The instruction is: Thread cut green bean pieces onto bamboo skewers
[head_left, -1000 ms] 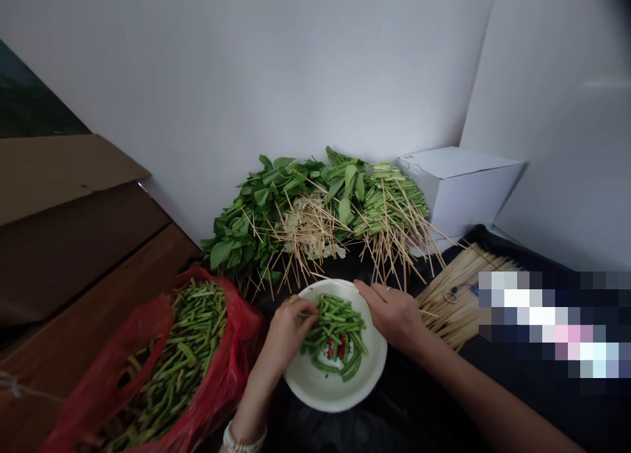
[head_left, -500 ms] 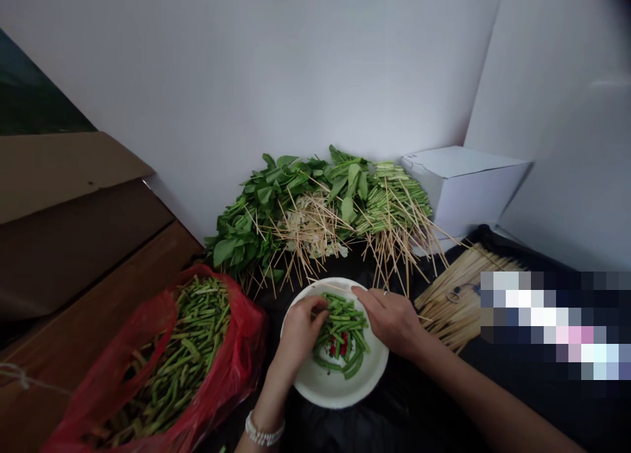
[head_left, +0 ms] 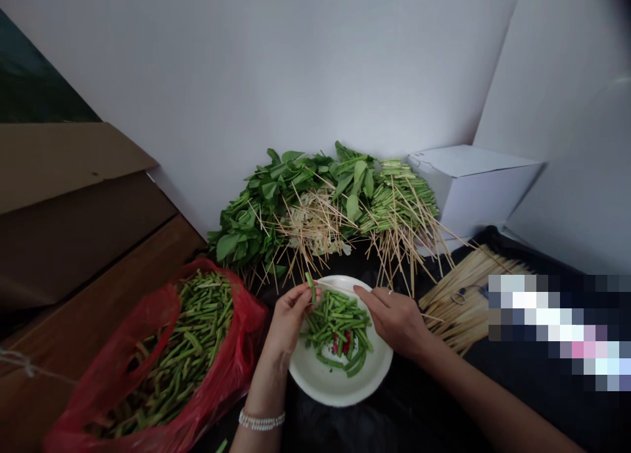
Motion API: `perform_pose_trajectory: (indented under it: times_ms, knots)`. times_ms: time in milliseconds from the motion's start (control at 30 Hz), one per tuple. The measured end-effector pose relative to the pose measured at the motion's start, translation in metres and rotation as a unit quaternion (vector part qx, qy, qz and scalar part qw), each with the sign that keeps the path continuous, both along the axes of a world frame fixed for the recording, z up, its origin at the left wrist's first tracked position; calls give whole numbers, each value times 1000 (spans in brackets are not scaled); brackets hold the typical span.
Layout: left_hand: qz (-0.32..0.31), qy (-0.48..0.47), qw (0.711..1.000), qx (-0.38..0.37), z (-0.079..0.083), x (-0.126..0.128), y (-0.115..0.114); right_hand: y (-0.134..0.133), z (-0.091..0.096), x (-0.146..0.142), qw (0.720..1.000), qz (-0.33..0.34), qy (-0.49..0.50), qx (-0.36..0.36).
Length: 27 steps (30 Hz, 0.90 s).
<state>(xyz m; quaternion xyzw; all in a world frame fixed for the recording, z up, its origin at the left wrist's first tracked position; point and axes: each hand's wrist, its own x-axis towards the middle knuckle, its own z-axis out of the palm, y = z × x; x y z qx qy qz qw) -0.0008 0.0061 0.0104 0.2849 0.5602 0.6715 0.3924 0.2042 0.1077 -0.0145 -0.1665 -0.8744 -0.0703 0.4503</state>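
Green stem piece | short, slim, tilted | pinched in left hand

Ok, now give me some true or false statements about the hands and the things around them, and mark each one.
1. The left hand pinches a green piece. True.
2. A red bag lies left of the bowl. True.
3. The right hand reaches into the red bag. False: the right hand is at the bowl, holding a thin stick.
4. The white box stands left of the leafy greens. False: the white box stands to their right.
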Motion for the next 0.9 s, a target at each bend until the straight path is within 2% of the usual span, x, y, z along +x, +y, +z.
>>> perform_pose_trajectory:
  times_ms: [167, 900]
  knots:
    - [-18, -57, 998, 18, 2, -2, -1, 0, 1, 0, 1000, 2, -12, -2]
    - [20, -51, 999, 0, 2, 3, 1, 0, 2, 2, 999, 12, -41, -7]
